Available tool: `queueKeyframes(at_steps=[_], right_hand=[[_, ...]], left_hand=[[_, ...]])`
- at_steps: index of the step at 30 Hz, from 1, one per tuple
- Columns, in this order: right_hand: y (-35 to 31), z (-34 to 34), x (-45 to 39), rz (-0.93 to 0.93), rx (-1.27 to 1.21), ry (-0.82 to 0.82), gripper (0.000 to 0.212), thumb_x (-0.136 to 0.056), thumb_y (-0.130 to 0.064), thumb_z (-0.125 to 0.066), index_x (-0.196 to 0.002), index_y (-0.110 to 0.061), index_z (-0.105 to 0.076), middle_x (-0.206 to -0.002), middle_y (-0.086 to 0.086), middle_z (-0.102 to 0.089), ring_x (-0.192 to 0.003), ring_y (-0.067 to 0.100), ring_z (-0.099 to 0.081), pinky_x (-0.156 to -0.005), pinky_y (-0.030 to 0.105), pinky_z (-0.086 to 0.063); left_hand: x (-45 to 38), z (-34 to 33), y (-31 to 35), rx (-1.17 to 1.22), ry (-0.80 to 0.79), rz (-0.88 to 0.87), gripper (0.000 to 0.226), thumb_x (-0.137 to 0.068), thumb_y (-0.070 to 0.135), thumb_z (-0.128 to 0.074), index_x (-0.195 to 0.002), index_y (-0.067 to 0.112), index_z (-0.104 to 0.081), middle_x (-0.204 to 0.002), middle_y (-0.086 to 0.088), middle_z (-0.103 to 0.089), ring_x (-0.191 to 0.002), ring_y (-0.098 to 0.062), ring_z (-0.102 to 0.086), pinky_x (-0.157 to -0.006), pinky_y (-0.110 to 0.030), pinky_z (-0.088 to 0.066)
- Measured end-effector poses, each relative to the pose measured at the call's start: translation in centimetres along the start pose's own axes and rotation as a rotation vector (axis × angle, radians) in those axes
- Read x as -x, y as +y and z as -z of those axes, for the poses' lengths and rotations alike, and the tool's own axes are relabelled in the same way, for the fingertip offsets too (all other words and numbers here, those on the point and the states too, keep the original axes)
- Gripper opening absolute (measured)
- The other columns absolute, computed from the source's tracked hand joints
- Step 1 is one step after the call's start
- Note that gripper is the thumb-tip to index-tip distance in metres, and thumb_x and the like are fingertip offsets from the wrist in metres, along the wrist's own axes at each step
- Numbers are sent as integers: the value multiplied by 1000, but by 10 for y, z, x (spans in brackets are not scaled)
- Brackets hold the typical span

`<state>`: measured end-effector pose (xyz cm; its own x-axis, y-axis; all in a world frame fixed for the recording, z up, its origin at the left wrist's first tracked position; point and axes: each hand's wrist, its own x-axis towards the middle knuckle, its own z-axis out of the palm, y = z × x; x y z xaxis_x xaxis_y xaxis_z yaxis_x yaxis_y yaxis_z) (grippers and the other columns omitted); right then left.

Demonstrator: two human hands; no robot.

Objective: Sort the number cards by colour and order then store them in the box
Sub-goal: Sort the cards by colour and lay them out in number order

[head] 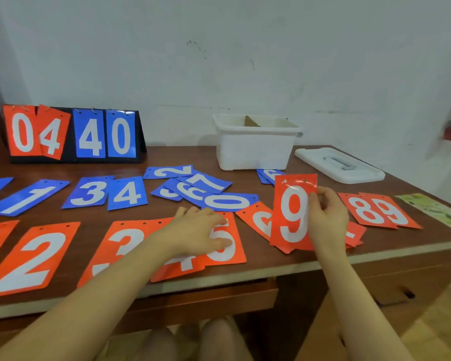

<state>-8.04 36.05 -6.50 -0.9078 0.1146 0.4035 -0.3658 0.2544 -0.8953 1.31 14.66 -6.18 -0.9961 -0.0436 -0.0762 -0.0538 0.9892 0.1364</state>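
Red and blue number cards lie spread over the brown table [323, 259]. My right hand [327, 217] holds a red 9 card [292, 212] upright, with more red cards stacked behind it. My left hand [195, 231] rests flat with spread fingers on the red 5 card [228, 246], which overlaps a red 4 [185, 267]. Red 2 [33, 259] and red 3 [120, 243] lie in a row to the left. Blue 1 [28, 196], blue 3 [89, 192] and blue 4 [126, 194] form a row behind. The white box [255, 149] stands open at the back.
A loose pile of blue cards [193, 188] lies mid-table, and red 8 and 9 cards [380, 211] at the right. The box's white lid [339, 165] lies beside it. A scoreboard stand [73, 134] showing 04 40 is at back left. A green paper [432, 209] is at the far right edge.
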Motion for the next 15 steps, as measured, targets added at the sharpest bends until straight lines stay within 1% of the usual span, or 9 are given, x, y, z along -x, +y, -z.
queueKeyframes(at_steps=[3,4,6,7,8,9,11,13,15], right_hand=[[3,10,-3,-19,37,-88,29,-97,-22,-47,-122,-12,-57,-106,-4,-60,-94,8,-54,-68,14,-43],[4,12,-4,-30,22,-118,30,-97,-23,-48,-124,-13,-57,-110,-2,-62,-95,8,-55,-71,16,-45],[2,17,-7,-56,-37,-154,31,-96,-24,-50,-125,-15,-57,-109,-5,-65,-90,3,-59,-71,16,-48],[1,20,-9,-58,-58,-174,31,-96,-24,-50,-124,-16,-58,-102,-9,-64,-84,-2,-58,-66,12,-46],[1,23,-11,-49,-68,-197,30,-95,-24,-51,-124,-16,-59,-96,-13,-62,-79,-6,-57,-62,8,-45],[1,26,-13,-38,-66,-220,30,-95,-24,-51,-123,-17,-59,-91,-17,-60,-77,-8,-55,-57,7,-45],[2,32,-16,-33,-50,-249,27,-95,-24,-51,-121,-19,-59,-88,-20,-58,-76,-8,-55,-53,5,-47],[7,39,-21,-34,-1,-245,25,-96,-25,-48,-118,-20,-60,-92,-18,-60,-79,-6,-55,-60,6,-50],[19,50,-31,-12,163,-224,29,-98,-28,-44,-119,-18,-61,-105,-9,-65,-92,1,-58,-83,20,-52]], left_hand=[[-5,0,10,-23,164,-4,57,-90,56,-40,-141,31,-29,-148,3,-29,-136,-20,-23,-111,-41,-14],[-8,0,17,52,228,-23,58,-90,55,-41,-142,32,-26,-149,4,-29,-136,-20,-23,-111,-41,-14],[-16,4,40,370,280,-76,63,-87,53,-49,-142,35,-23,-144,6,-37,-131,-16,-34,-110,-38,-24],[-22,7,53,572,283,-105,65,-86,49,-55,-142,36,-23,-136,8,-44,-122,-12,-45,-106,-33,-35],[-27,9,67,740,295,-131,67,-84,43,-60,-141,37,-24,-124,12,-51,-109,-7,-54,-93,-23,-46],[-33,11,79,851,326,-151,67,-84,35,-64,-139,36,-27,-110,16,-53,-94,-1,-58,-78,-15,-51],[-45,12,98,970,428,-159,59,-84,20,-66,-133,34,-37,-93,19,-55,-78,2,-62,-63,-13,-53],[-55,12,111,1000,518,-151,49,-83,12,-65,-123,33,-45,-88,14,-58,-71,-1,-62,-60,-16,-54],[-65,12,116,958,582,-133,43,-82,9,-65,-114,34,-49,-90,3,-61,-72,-12,-61,-66,-28,-56]])
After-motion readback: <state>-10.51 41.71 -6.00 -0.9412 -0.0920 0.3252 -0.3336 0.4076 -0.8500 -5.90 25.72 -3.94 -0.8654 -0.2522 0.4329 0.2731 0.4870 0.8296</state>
